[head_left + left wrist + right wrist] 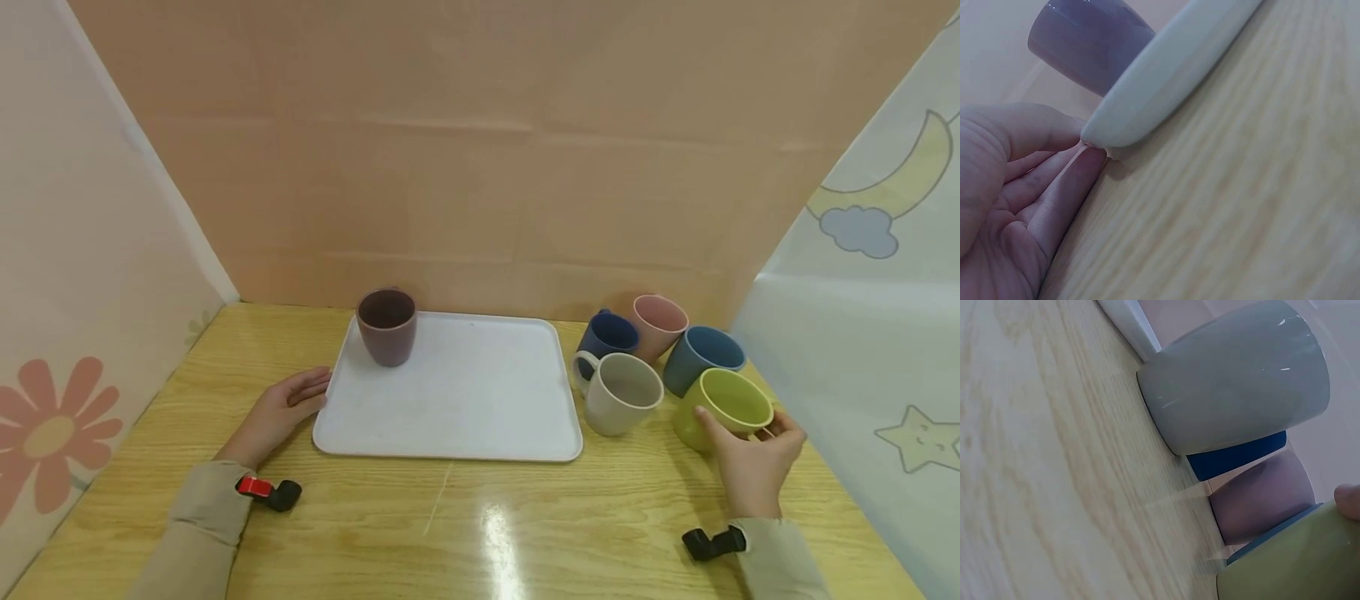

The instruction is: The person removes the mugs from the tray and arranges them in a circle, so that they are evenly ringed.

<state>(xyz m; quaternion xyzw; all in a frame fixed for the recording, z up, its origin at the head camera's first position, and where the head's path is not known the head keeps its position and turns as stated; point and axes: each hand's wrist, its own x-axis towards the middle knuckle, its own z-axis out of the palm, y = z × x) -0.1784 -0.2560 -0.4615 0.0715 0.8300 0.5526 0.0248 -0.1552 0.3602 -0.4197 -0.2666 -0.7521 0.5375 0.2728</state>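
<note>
In the head view, my right hand (pixel 753 467) grips a yellow-green mug (pixel 686 421) at the right, thumb on its near side. The other fingers are partly hidden behind the mug's right side. A thumb tip (pixel 1349 501) shows on that mug in the right wrist view. My left hand (pixel 281 412) lies at the left edge of a white tray (pixel 465 400). The left wrist view shows its thumb and fingertips pinching the tray's rim (pixel 1129 112). A brown-purple mug (pixel 387 333) stands upright on the tray's far left corner.
Beside the green mug stand a cream mug (pixel 611 408), a dark blue mug (pixel 600 337), a pink mug (pixel 654 333) and a teal-blue mug (pixel 682 367), close together right of the tray. Papered walls (pixel 487 167) bound the wooden table (pixel 375 525) behind and at both sides.
</note>
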